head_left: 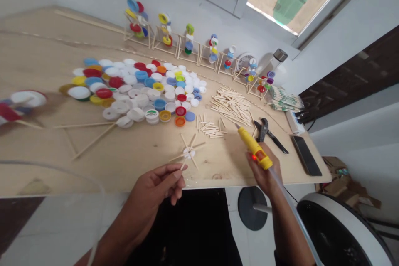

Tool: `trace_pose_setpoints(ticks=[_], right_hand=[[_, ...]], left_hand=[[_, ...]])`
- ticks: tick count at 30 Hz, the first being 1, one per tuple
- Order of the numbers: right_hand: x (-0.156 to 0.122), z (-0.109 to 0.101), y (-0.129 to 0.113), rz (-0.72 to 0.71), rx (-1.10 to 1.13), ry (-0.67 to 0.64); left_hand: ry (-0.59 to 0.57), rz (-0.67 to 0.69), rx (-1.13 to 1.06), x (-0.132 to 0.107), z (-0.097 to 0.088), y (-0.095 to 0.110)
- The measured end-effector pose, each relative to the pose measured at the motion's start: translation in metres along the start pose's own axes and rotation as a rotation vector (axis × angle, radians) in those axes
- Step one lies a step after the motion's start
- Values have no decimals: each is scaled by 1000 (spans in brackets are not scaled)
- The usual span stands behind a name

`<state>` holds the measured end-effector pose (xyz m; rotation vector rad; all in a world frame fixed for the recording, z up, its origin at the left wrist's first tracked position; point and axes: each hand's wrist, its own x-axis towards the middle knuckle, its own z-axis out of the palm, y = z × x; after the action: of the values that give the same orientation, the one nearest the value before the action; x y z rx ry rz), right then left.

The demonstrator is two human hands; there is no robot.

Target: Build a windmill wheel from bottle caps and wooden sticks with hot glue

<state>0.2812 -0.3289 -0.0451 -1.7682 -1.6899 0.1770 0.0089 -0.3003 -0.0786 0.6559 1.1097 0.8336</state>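
Left hand [157, 186]: fingers narrowed, thumb and fingertips pinching the near spoke end of the stick star [188, 152], which lies flat on the desk [131, 162] near its front edge. Right hand [264, 172]: fist wrapped around the yellow glue pen [253, 146], tip up and pointing left, just short of the loose sticks [232, 106].
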Motion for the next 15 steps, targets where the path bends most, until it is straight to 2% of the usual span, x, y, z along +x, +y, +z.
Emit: trace_pose_setpoints(ticks=[6,11,15], right_hand=[[15,-29,69,-86,-401,175],[16,-34,115,-116,-673,146],[17,-32,134,-158,-736,95]], left_hand=[[3,4,30,-1,-4,0],[2,-6,28,-1,-3,2],[36,-36,-4,-2,-1,5]])
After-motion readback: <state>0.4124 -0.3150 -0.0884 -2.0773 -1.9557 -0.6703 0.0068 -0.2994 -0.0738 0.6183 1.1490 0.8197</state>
